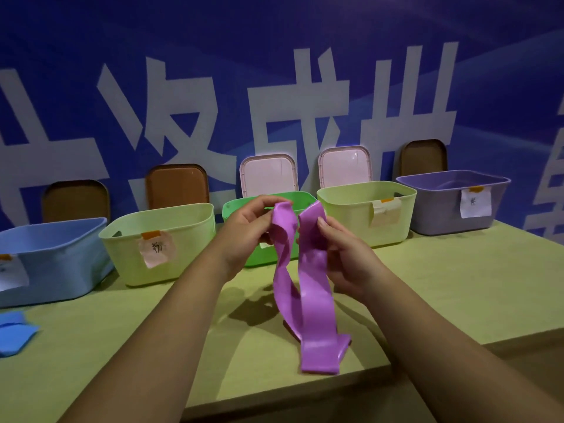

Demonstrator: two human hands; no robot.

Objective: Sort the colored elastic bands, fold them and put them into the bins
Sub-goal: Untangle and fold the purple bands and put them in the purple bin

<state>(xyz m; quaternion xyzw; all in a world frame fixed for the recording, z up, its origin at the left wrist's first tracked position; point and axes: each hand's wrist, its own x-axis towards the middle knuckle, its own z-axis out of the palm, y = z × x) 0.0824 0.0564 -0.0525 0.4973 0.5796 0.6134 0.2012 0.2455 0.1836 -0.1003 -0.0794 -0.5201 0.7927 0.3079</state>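
A purple elastic band (308,303) hangs as a long loop between both hands above the table, its lower end touching the tabletop near the front edge. My left hand (247,232) pinches the left strand at the top. My right hand (341,254) grips the right strand a little lower. Behind them stands a row of bins: a blue bin (52,261), a pale yellow bin (189,236), a green bin (235,209) partly hidden by my hands, a second pale yellow bin (351,209) and a purple-grey bin (439,206).
Blue bands (15,331) lie at the table's left edge. Brown and pink lids (268,175) lean against the blue wall behind the bins. Paper labels hang on the bin fronts. The green table (457,285) ends in an edge at the front right.
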